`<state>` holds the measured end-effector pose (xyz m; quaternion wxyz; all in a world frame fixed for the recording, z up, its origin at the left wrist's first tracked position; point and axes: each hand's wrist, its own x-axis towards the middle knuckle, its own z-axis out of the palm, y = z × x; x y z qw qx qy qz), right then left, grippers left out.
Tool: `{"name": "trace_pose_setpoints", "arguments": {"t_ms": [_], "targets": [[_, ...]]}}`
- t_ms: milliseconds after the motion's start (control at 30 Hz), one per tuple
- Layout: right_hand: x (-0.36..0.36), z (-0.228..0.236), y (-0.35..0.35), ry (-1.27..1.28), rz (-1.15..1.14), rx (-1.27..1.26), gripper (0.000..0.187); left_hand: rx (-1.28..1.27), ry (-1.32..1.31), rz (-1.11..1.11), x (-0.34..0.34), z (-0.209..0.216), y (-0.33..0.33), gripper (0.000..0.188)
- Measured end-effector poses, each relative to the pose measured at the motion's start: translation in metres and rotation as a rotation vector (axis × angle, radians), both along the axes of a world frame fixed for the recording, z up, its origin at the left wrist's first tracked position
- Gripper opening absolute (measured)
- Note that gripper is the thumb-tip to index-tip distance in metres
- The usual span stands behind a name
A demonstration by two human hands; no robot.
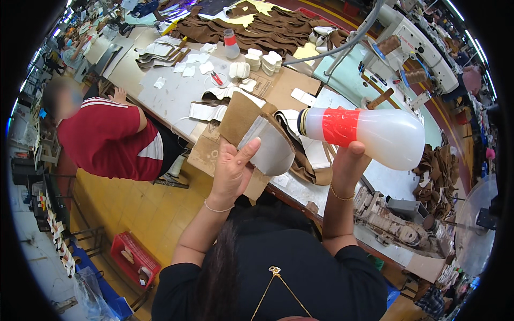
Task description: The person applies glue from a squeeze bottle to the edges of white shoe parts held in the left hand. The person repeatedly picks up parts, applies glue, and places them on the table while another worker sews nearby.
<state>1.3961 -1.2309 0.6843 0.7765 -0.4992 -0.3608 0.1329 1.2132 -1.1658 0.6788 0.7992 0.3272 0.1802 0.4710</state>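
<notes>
My left hand (231, 171) is closed on a brown suede piece (239, 119) with a rounded grey lining part, the thumb lying over the lining. In my right hand (349, 166) is a translucent white plastic bottle (393, 136) with a red tape band. The bottle lies nearly sideways, its dark-ringed narrow end toward the suede piece and apart from it. My right fingers are mostly hidden behind the bottle. Beneath and beyond my hands lie brown and white cut pieces (313, 150) on the table.
Stacks of white pads (271, 63), a second bottle (231, 45) and small red-handled snips (216, 78) are farther back on the table. A sewing machine (415, 45) stands at the far right. A person in a red shirt (104, 136) sits at left; a red crate (134, 259) is lower left.
</notes>
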Motion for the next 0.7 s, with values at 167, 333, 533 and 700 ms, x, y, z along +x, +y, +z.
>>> {"name": "trace_pose_setpoints", "arguments": {"t_ms": [167, 333, 533, 700], "targets": [[-0.028, 0.01, -0.003, -0.092, 0.156, 0.038, 0.096, -0.062, -0.024, -0.071, 0.001, 0.007, -0.005, 0.036], [0.006, 0.008, 0.009, -0.853, -0.241, -0.215, 0.071, -0.164, -0.021, -0.159, -0.01, 0.006, -0.003, 0.032], [-0.027, 0.017, 0.003, -0.164, 0.12, 0.111, 0.075, -0.219, -0.096, -0.148, -0.006, 0.013, -0.002, 0.031], [-0.002, 0.017, 0.008, -0.377, -0.088, -0.101, 0.036, -0.21, -0.084, -0.121, -0.012, 0.013, 0.001, 0.032]]}}
